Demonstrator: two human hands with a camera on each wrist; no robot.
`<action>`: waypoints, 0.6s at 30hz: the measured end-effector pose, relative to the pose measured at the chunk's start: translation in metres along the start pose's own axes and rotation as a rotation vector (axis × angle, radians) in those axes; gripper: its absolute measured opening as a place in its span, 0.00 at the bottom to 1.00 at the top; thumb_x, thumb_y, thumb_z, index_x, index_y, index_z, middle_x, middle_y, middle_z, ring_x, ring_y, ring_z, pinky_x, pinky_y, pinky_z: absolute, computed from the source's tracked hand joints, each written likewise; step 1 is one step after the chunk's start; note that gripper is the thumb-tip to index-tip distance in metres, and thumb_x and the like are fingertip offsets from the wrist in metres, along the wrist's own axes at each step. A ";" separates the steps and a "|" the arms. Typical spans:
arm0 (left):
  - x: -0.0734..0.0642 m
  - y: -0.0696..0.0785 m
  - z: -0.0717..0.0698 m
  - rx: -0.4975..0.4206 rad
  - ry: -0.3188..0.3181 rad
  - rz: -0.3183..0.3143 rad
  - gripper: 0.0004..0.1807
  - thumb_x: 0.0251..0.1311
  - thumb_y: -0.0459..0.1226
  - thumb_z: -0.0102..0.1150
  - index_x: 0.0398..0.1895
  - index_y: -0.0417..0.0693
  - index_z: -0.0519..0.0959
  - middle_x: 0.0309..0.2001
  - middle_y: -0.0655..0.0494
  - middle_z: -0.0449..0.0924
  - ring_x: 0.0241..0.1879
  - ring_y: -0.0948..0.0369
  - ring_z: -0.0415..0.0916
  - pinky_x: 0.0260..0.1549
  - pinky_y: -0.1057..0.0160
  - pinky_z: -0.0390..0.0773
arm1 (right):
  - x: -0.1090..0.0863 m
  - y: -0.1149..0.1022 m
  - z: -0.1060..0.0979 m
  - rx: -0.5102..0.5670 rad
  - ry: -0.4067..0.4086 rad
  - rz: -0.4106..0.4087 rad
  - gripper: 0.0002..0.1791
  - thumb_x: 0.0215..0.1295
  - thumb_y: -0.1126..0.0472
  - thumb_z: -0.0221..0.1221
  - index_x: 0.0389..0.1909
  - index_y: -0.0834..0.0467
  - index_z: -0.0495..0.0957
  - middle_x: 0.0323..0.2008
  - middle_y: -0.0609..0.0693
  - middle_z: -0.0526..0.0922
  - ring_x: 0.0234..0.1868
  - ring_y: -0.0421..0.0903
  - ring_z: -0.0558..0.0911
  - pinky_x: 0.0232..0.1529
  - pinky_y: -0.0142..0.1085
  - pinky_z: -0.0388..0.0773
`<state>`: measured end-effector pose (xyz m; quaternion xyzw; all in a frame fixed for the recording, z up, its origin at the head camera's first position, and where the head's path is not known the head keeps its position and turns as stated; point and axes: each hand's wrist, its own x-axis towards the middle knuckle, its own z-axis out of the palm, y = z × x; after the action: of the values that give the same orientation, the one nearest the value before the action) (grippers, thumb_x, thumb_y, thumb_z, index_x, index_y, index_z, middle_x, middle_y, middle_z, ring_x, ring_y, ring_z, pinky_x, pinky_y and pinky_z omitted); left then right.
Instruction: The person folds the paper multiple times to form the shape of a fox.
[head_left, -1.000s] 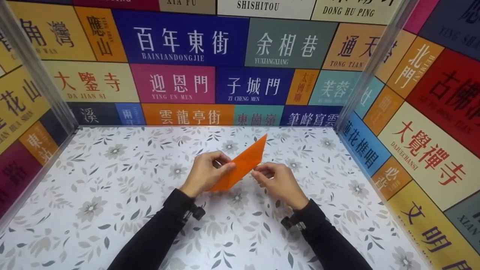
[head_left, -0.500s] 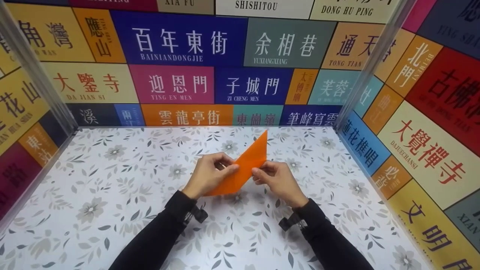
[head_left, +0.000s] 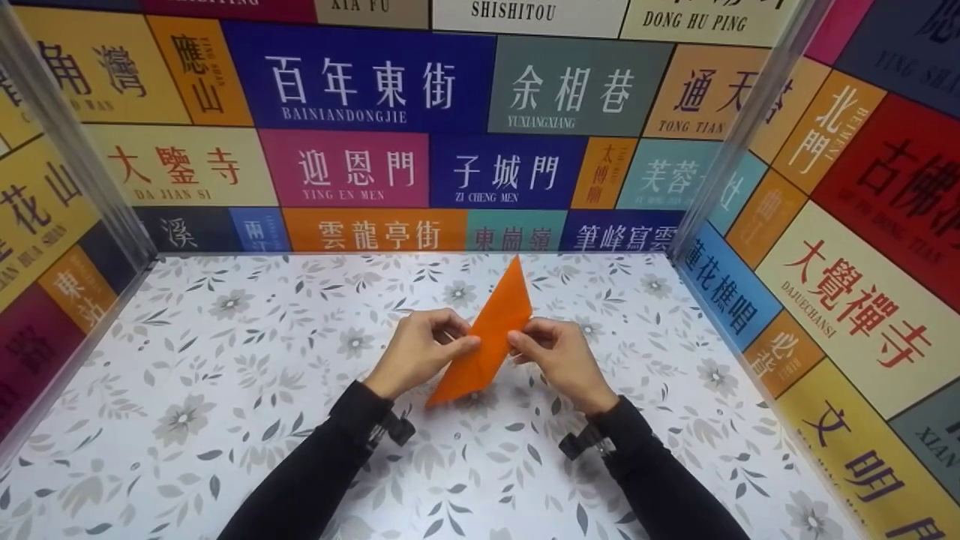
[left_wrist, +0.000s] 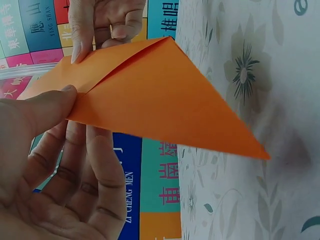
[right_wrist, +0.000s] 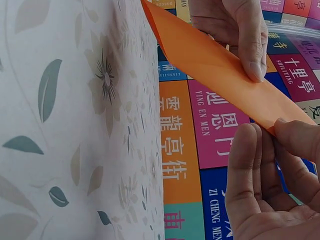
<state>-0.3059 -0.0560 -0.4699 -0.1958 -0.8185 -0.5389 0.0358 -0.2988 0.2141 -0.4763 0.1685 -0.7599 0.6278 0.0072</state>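
Observation:
A folded sheet of orange paper [head_left: 491, 337], shaped like a slanted parallelogram, is held above the table between both hands. My left hand [head_left: 420, 346] pinches its left edge, thumb on the near face and fingers behind. On the opposite edge my right hand [head_left: 566, 360] pinches with thumb and curled fingers. In the left wrist view the orange paper [left_wrist: 145, 95] shows a folded flap along its upper side and a sharp point over the table. The right wrist view has the paper [right_wrist: 215, 62] running slantwise, both thumbs on its face.
The table [head_left: 247, 390] has a white cover printed with grey flowers and leaves. A back wall [head_left: 360, 82] of coloured panels with lettering rises behind it, and side walls [head_left: 862, 300] enclose it left and right. Each wrist carries a small black camera [head_left: 401, 431].
My right hand, at first just off the paper, has taken hold of its right edge. The paper has turned to stand more upright, its lower tip now showing below my left hand.

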 end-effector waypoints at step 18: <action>-0.005 0.018 -0.010 0.040 -0.041 0.039 0.07 0.71 0.43 0.84 0.44 0.51 0.97 0.39 0.55 0.98 0.38 0.62 0.94 0.45 0.60 0.93 | -0.002 -0.027 -0.001 -0.247 -0.045 -0.176 0.07 0.80 0.60 0.74 0.43 0.59 0.95 0.38 0.58 0.96 0.36 0.53 0.93 0.44 0.36 0.94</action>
<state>-0.2963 -0.0598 -0.4517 -0.2221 -0.8257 -0.5175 0.0334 -0.2903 0.2114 -0.4511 0.2466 -0.8137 0.5223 0.0658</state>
